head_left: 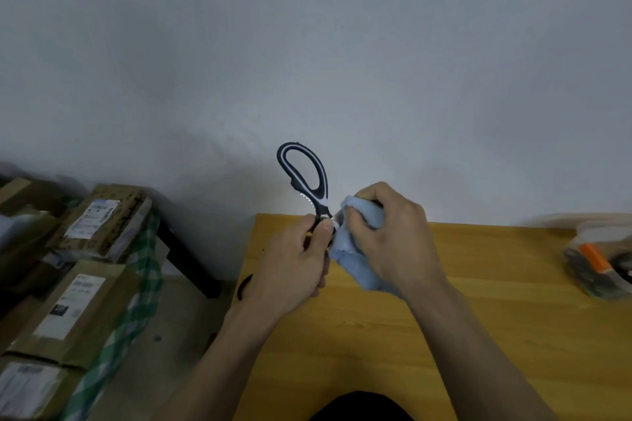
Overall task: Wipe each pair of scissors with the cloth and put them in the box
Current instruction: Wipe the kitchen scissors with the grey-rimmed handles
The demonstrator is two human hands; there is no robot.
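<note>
Left hand [297, 263]: fingers curled round the pair of black-and-white-handled scissors [305, 178] near the pivot, one handle loop raised over the far edge of the yellow wooden table [478, 301].
Right hand [390, 232]: fingers bunched round the light blue cloth [355, 249], pressing it against the scissors.
Clear plastic box [602, 263]: far right, blurred, orange-and-dark items inside.
Cardboard parcels [78, 301]: stacked left, beside the table.
</note>
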